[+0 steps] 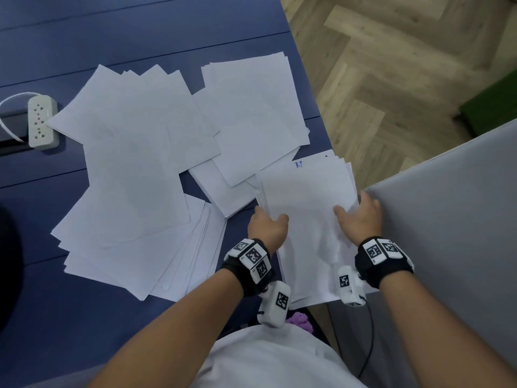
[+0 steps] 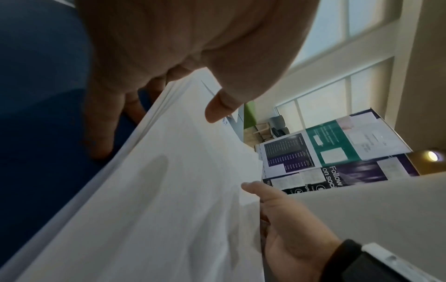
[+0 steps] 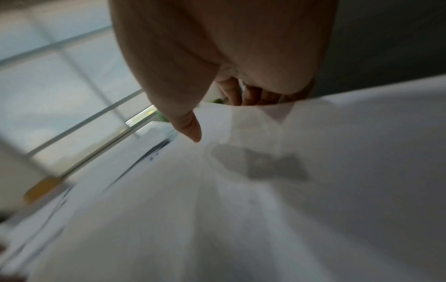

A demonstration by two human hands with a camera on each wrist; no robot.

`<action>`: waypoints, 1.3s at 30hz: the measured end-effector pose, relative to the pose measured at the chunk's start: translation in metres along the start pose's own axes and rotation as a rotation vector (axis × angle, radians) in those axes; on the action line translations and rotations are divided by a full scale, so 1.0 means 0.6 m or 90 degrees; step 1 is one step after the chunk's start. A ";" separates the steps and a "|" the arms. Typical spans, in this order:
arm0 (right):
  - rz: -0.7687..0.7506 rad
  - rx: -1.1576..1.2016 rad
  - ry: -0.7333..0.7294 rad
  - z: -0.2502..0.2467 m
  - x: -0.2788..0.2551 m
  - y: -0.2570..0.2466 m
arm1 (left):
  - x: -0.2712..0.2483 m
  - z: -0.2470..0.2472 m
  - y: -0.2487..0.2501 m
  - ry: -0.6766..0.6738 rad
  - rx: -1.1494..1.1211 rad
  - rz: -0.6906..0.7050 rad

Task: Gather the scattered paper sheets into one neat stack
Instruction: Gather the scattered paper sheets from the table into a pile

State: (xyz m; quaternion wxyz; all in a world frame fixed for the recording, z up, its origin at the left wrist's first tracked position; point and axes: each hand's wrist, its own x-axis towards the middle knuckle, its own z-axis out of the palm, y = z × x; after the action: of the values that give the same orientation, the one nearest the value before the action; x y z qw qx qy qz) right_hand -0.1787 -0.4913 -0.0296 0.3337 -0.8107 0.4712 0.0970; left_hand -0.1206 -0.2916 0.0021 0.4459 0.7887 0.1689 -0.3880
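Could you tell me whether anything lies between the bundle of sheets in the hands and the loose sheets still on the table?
Nothing visible does. The left hand and right hand hold the bundle by its side edges, and its far end already overlaps the nearest loose sheets on the blue table.

The right hand (image 3: 217,47) is filling the top of the view, its thumb (image 3: 190,127) lying on the upper face of a white paper stack (image 3: 241,209) and its fingers (image 3: 251,95) curling under the far edge. Blurred window panes (image 3: 60,85) are showing behind.
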 end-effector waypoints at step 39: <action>-0.018 0.002 0.012 -0.013 0.027 -0.012 | 0.035 0.039 -0.032 -0.091 0.142 -0.046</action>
State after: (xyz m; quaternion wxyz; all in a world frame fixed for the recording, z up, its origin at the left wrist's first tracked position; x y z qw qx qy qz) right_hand -0.1652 -0.5055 -0.0281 0.3321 -0.8177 0.4627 0.0839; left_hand -0.1299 -0.3024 -0.0323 0.3523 0.7971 0.1205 -0.4755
